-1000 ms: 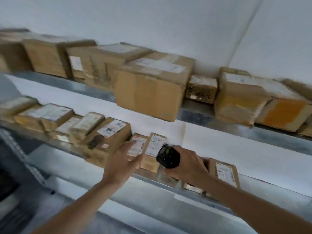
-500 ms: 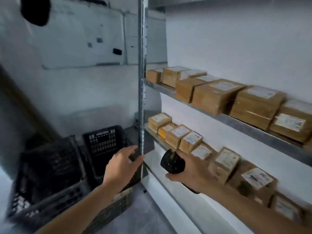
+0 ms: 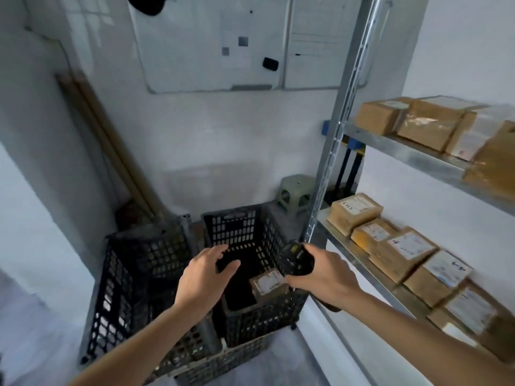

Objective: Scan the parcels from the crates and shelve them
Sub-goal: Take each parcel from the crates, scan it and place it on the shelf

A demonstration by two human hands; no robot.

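Two black crates at lower centre: the right crate (image 3: 245, 235) holds one labelled parcel (image 3: 267, 284) near its right wall, the left crate (image 3: 133, 274) looks dark inside. Left hand (image 3: 204, 280) hovers above, fingers spread, holding nothing. Right hand (image 3: 323, 274) grips a black scanner (image 3: 295, 260). Shelved parcels (image 3: 404, 252) line the right.
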